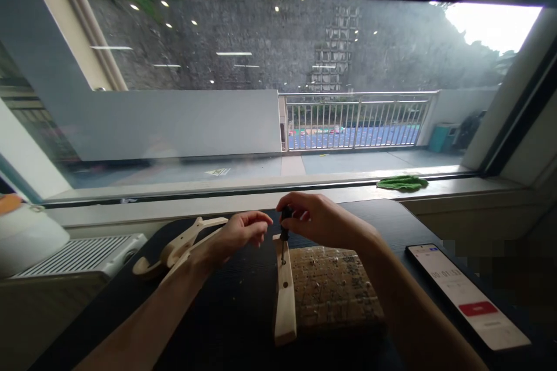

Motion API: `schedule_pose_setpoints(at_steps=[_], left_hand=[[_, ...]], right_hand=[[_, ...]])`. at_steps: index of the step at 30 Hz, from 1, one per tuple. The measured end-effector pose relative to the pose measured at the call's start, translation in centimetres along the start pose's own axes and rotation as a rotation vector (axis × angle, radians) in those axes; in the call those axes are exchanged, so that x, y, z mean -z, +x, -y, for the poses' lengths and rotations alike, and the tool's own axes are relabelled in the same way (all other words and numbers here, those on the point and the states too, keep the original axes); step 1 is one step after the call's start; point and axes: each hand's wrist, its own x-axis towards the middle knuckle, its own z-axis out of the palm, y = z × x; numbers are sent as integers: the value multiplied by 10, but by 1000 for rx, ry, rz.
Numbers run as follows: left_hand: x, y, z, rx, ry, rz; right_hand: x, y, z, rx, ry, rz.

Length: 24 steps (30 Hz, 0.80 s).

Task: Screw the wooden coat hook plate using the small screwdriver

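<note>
So nearest you there's the pale wooden bar (285, 313), lying lengthwise on the black counter (226, 319), its near end well below both your hands. It runs along the left edge of a brown, bumpy block (331, 284); can't tell if it sits partly on that or just beside it. Your right forearm passes over the block's right side and hides a bit of it. Further right, clear of your arm, a phone (465, 295) lies face up with a red button on its screen.

Go up the bar and you've got two dark holes, with the screwdriver (286, 223) standing nearly upright at the farther one. Can't see exactly what the tip is biting on. Your right grip (315, 217) is over the bar's far end, closed around the black handle, fingers and thumb on opposite sides. Your left grip (243, 231) floats just left of the handle, curled nearly closed; can't tell if anything tiny's pinched in there.

Left of that, more wooden pieces (185, 246) sit partly behind your left forearm. Past those is a white heater (82, 258), then a green cloth (401, 183) up on the windowsill, and a metal railing (357, 122) outside.
</note>
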Motion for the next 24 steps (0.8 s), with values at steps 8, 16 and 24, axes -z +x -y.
schedule_pose_setpoints(at_steps=[8,16,24], left_hand=[[-8,-9,4,14,160,311],[-24,-11,25,-61,55,201],[-37,-19,28,-117,16,58]], right_hand=[[-3,1,3,-5,31,35],[-5,2,5,-23,46,45],[-9,3,5,-34,34,24]])
